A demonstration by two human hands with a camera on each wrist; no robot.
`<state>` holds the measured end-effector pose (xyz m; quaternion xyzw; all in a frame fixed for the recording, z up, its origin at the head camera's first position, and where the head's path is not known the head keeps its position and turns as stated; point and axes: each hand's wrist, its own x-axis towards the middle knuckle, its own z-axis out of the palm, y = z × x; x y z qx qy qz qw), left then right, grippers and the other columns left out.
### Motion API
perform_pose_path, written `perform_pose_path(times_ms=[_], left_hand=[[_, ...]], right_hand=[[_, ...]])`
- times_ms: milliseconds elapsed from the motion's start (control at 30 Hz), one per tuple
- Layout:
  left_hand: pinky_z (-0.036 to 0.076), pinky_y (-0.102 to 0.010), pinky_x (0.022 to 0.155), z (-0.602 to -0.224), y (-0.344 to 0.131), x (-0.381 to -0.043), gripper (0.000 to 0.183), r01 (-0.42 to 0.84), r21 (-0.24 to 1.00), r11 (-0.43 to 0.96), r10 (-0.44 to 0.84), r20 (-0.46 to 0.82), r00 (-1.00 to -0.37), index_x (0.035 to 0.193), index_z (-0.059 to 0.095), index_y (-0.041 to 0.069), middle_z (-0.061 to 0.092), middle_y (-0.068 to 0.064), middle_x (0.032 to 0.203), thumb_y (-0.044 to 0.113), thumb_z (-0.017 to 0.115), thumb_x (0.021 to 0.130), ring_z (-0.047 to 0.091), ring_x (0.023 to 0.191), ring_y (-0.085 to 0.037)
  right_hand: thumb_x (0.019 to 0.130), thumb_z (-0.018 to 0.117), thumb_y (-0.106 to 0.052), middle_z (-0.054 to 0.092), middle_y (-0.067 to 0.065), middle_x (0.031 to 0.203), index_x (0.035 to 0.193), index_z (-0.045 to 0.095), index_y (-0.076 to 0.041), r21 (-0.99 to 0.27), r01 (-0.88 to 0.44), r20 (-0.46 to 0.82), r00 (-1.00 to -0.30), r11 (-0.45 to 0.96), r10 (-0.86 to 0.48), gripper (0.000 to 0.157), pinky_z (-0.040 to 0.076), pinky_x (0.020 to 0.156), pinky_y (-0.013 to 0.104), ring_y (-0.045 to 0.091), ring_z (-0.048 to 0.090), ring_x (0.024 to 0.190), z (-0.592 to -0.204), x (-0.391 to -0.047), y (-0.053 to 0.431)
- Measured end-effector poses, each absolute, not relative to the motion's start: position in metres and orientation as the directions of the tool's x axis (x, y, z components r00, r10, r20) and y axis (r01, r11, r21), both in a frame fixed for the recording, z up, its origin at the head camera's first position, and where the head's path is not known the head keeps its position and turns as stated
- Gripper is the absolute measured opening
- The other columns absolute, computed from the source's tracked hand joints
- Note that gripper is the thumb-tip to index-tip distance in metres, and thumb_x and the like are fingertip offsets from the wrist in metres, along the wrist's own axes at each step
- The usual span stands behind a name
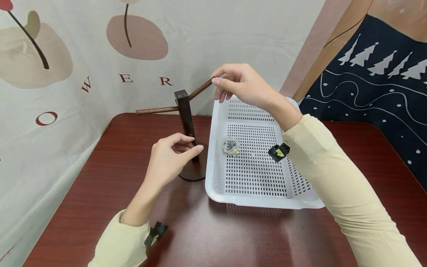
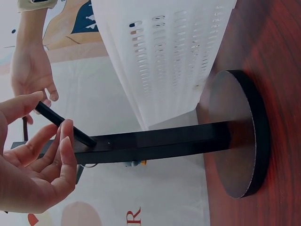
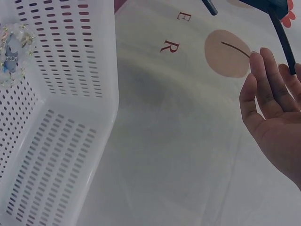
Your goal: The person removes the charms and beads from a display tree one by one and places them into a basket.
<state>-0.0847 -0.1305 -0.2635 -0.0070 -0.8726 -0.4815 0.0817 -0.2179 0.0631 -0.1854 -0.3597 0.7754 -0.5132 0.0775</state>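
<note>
A dark wooden stand [image 1: 186,115] with a round base [image 2: 240,134] and several pegs stands upright beside the white basket. With thumb and fingers, my left hand [image 1: 166,157] pinches the peg that points toward me; in the left wrist view this front peg [image 2: 63,121] runs between thumb and fingertips. Higher up, my right hand [image 1: 241,83] pinches the tip of the right peg [image 1: 201,88]. In the right wrist view, the right hand's fingers [image 3: 268,89] lie around that peg's end. Clear-beaded jewellery [image 1: 231,145] with a blue charm lies inside the basket.
The white perforated basket [image 1: 263,202] stands close on the stand's right. Another peg [image 1: 156,110] sticks out to the left. A small blue and orange thing [image 2: 134,163] shows behind the post, partly hidden. Printed cloth [image 1: 200,37] hangs behind the reddish-brown table [image 1: 110,185].
</note>
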Motion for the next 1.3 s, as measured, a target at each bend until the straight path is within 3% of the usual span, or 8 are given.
perform_pose_path(times_ms=[500,1167,1300], left_hand=[[0.047,-0.029,0.069,-0.261,-0.145,-0.08,0.019,0.064,0.826,0.56,-0.057,0.116,-0.992,0.094,0.069,0.007,0.069,-0.003,0.085,0.02,0.071,0.079,0.064,0.075,-0.011],[0.036,-0.024,0.056,-0.251,-0.165,-0.077,0.018,0.115,0.777,0.62,0.031,0.122,-0.992,0.101,0.069,0.005,0.069,-0.005,0.081,0.01,0.064,0.085,0.056,0.067,-0.011],[0.035,-0.025,0.059,-0.251,-0.171,-0.079,0.018,0.102,0.788,0.607,0.034,0.102,-0.994,0.103,0.068,0.005,0.069,-0.007,0.081,0.008,0.06,0.087,0.057,0.07,-0.008]], right_hand=[[0.09,0.056,-0.007,0.066,0.015,0.078,0.108,0.059,-0.001,-0.848,-0.457,0.196,-0.741,0.268,-0.642,0.019,0.048,0.069,0.032,0.025,0.062,0.069,-0.197,-0.22,0.077],[0.09,0.055,-0.007,0.066,0.015,0.082,0.109,0.059,-0.002,-0.839,-0.435,0.141,-0.755,0.327,-0.641,0.02,0.048,0.07,0.032,0.024,0.062,0.073,-0.213,-0.223,0.1],[0.091,0.054,-0.007,0.066,0.012,0.082,0.109,0.06,-0.003,-0.817,-0.445,0.118,-0.751,0.366,-0.649,0.019,0.048,0.07,0.032,0.023,0.062,0.074,-0.22,-0.223,0.104]])
